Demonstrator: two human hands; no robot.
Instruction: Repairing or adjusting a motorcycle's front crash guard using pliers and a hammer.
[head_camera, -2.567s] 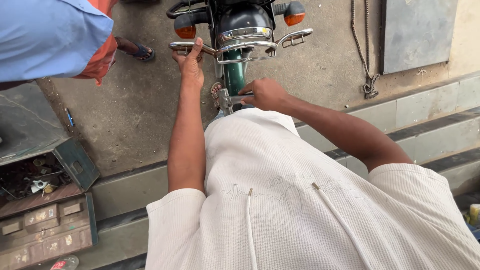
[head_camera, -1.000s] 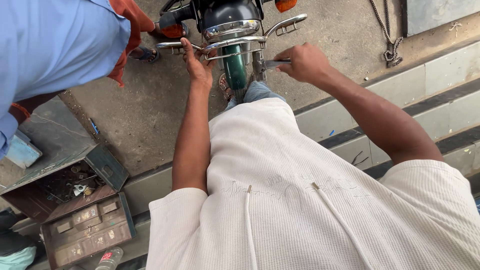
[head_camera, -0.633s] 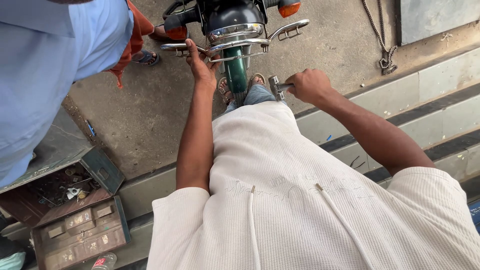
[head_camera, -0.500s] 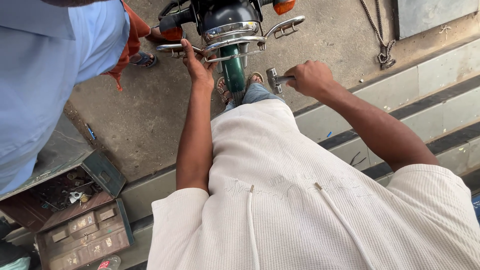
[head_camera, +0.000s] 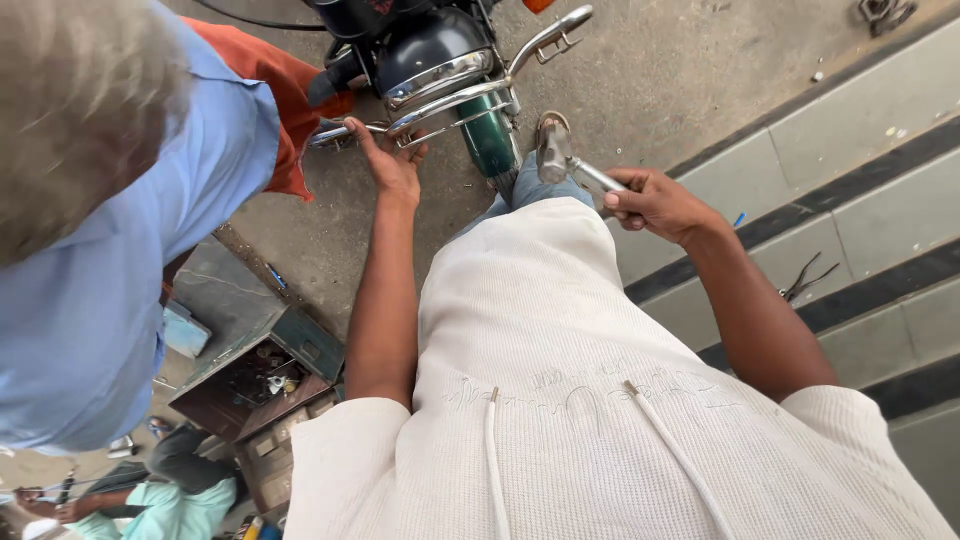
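Note:
My left hand grips the chrome rear rack of a dark motorcycle that stands in front of me on the concrete. My right hand is closed around the handle of a metal hammer. The hammer's head points left, close to the green rear mudguard. My white shirt fills the lower part of the view and hides my legs.
Another person in a blue shirt leans in at the left. An open metal toolbox full of small parts lies on the ground at lower left. Pliers rest on the tiled steps at right.
The view has swung left and closer. My right hand with the hammer has lifted a little away from the motorcycle. The person in blue has leaned further into view.

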